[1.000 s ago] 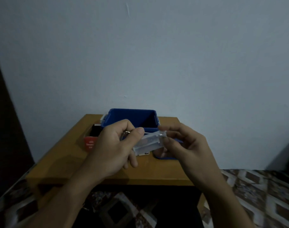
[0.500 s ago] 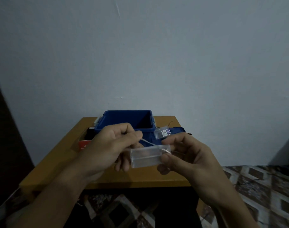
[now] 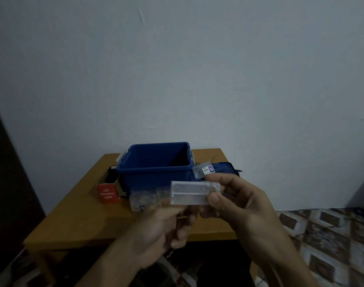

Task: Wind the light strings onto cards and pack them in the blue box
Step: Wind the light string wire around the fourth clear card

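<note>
My right hand (image 3: 237, 201) pinches the right end of a clear plastic card (image 3: 189, 192) and holds it level in front of the blue box (image 3: 156, 168). My left hand (image 3: 162, 226) is blurred below the card, fingers curled round a thin light string (image 3: 182, 216) that hangs from it. The blue box stands open on the wooden table (image 3: 77, 220). Its blue lid (image 3: 222, 167) lies to its right, with a small clear bag (image 3: 203, 170) on it. Another clear packet (image 3: 141, 200) lies on the table in front of the box.
An open red carton (image 3: 108, 192) marked as LED lights sits left of the box. A plain wall stands right behind the table. Patterned floor (image 3: 326, 241) shows at the lower right, and a dark panel runs down the left edge.
My left hand has dropped from beside the card to below it, drawing the string downward. The card has stayed level in my right hand. The view has shifted slightly.
</note>
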Demonstrator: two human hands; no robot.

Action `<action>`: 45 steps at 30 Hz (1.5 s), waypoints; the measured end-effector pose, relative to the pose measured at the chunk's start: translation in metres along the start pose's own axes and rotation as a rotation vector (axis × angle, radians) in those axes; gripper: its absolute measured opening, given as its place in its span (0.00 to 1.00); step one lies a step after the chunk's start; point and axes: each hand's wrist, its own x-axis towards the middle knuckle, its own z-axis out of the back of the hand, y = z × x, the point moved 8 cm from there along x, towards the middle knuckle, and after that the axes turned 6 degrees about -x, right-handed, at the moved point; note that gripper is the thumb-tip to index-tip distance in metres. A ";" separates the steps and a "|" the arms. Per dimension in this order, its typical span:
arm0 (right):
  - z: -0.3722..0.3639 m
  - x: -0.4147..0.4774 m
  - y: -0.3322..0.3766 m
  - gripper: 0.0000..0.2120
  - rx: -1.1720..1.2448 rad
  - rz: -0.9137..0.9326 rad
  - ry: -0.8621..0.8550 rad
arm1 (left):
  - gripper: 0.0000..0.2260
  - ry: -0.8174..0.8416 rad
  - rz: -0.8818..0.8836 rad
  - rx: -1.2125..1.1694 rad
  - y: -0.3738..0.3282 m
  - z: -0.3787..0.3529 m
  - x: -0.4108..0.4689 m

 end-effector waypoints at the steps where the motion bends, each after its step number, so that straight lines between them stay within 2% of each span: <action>1: 0.002 0.001 0.000 0.15 -0.014 0.001 -0.011 | 0.11 -0.033 -0.009 -0.012 0.004 -0.003 -0.001; 8: 0.008 0.001 -0.001 0.13 -0.117 0.010 -0.044 | 0.13 -0.140 -0.341 0.421 -0.007 -0.021 -0.016; 14: 0.007 0.000 -0.003 0.10 -0.124 -0.005 -0.019 | 0.13 -0.153 -0.480 0.650 -0.025 -0.034 -0.030; 18: 0.007 0.001 -0.003 0.14 -0.073 -0.005 -0.039 | 0.16 -0.173 -0.477 0.756 -0.030 -0.039 -0.035; 25: 0.010 0.001 -0.005 0.10 -0.111 0.023 -0.081 | 0.10 -0.166 -0.432 0.983 -0.029 -0.046 -0.036; 31: 0.012 0.001 -0.002 0.08 -0.191 0.050 -0.072 | 0.09 -0.180 -0.423 1.054 -0.034 -0.046 -0.039; 41: 0.016 0.002 -0.002 0.08 -0.298 0.041 -0.079 | 0.06 -0.010 -0.247 1.211 -0.055 -0.058 -0.055; 45: 0.013 0.000 -0.002 0.08 -0.316 0.025 -0.055 | 0.08 -0.019 -0.304 1.307 -0.079 -0.069 -0.065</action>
